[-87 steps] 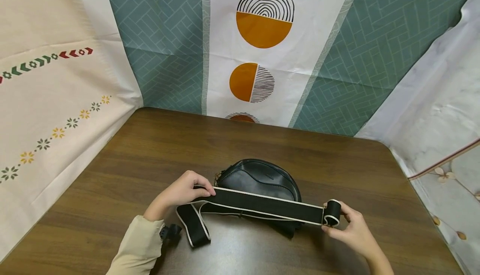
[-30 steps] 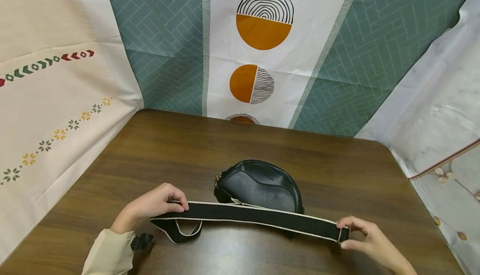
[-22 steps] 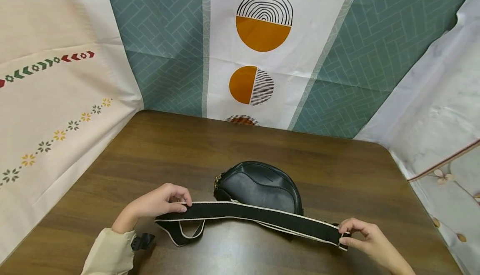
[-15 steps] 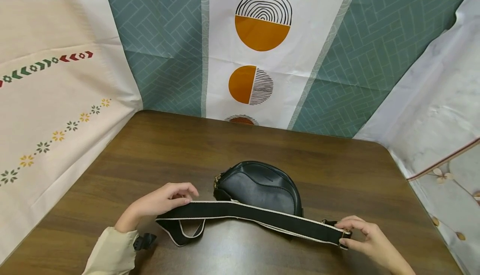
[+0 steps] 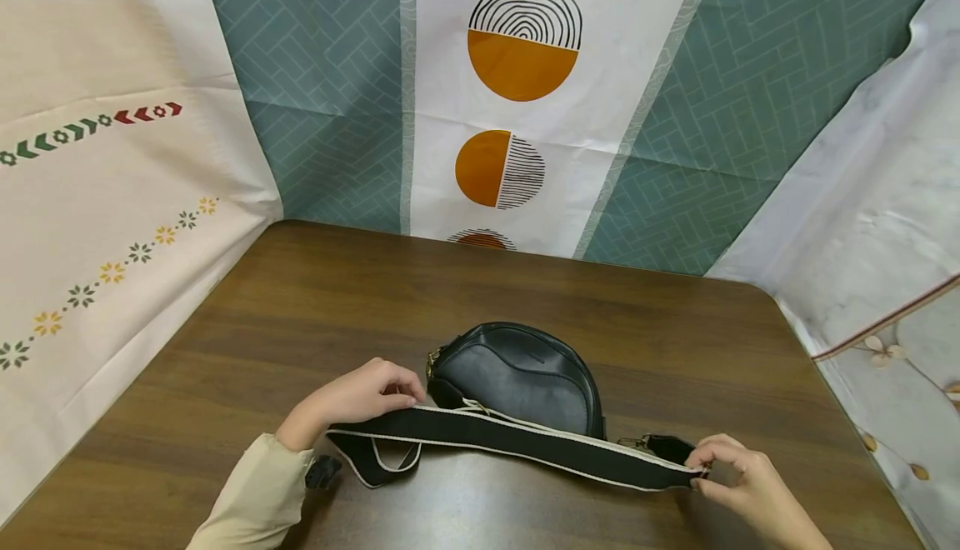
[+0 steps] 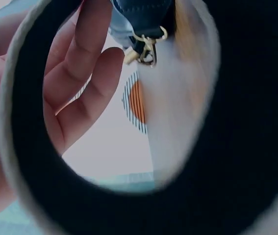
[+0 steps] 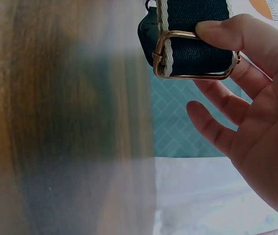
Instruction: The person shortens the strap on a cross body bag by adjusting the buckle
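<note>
A black half-moon bag (image 5: 517, 379) with gold hardware lies on the table, and its wide black strap (image 5: 525, 443) with cream edges stretches across in front of it. My left hand (image 5: 367, 392) pinches the strap's upper edge at the bag's left; in the left wrist view a loop of strap (image 6: 28, 147) hangs close before the fingers. At the right end, my right hand (image 5: 738, 479) pinches the strap by a gold slider buckle (image 7: 197, 77), thumb on the webbing and index finger behind. A gold clasp (image 6: 148, 51) shows at the bag's end.
The brown wooden table (image 5: 337, 283) carries the bag and strap. Behind it hangs a teal and white patterned cloth (image 5: 330, 100); pale cloths (image 5: 112, 242) close off both sides. A short strap loop (image 5: 386, 462) droops below the left hand.
My left hand loosened on the strap, then moved right along it toward the bag. The right hand has stayed near the buckle, and the strap's right end has turned, showing the black tab behind.
</note>
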The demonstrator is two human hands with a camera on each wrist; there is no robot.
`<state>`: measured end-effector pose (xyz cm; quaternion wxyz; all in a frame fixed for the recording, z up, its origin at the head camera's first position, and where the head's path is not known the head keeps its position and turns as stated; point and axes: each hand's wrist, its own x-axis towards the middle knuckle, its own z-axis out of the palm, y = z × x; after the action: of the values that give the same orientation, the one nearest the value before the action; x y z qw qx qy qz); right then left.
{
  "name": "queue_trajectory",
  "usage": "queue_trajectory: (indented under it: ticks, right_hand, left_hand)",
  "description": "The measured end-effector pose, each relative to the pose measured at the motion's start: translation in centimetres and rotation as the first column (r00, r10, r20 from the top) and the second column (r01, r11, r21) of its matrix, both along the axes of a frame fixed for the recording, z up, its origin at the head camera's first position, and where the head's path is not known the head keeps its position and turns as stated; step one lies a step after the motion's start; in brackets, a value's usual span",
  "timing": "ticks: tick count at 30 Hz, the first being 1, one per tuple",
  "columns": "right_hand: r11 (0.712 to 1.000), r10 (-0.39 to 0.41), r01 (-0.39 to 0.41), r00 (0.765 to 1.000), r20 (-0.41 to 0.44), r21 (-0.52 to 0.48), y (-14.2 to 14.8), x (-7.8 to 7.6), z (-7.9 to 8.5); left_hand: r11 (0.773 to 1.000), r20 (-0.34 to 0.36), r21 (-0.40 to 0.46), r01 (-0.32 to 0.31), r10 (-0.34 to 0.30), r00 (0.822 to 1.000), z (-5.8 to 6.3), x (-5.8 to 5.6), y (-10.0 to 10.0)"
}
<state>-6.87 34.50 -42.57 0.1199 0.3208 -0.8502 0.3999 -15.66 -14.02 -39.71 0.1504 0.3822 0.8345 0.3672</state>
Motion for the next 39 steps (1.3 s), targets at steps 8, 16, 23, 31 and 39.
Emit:
queue_trajectory:
  ticks: [8, 16, 23, 31, 39]
  right_hand:
    - [1.0, -0.01, 0.01, 1.0, -0.012, 0.006, 0.1, 0.2, -0.4]
    - [1.0, -0.017, 0.017, 1.0, -0.02, 0.011, 0.0, 0.1, -0.5]
    - [0.998, -0.061, 0.061, 0.998, 0.025, 0.026, -0.3, 0.2, -0.4]
    - [0.995, -0.098, 0.097, 0.993, 0.066, 0.023, -0.5, 0.1, -0.3]
    - [0.996, -0.086, 0.085, 0.995, 0.055, 0.021, -0.6, -0.3, -0.5]
  left_hand:
    - [1.0, -0.063, -0.006, 0.006, -0.006, 0.998, 0.3, -0.7, 2.3]
    - [0.998, -0.117, -0.043, 0.052, -0.057, 0.992, 0.1, -1.6, 5.7]
    - [0.995, -0.11, -0.04, 0.087, -0.091, 0.99, -0.1, -2.4, 7.6]
    - [0.981, -0.057, -0.123, 0.149, -0.156, 0.986, -0.5, -2.7, 9.0]
    - [0.965, -0.09, -0.221, 0.141, -0.164, 0.982, -0.8, -2.7, 9.4]
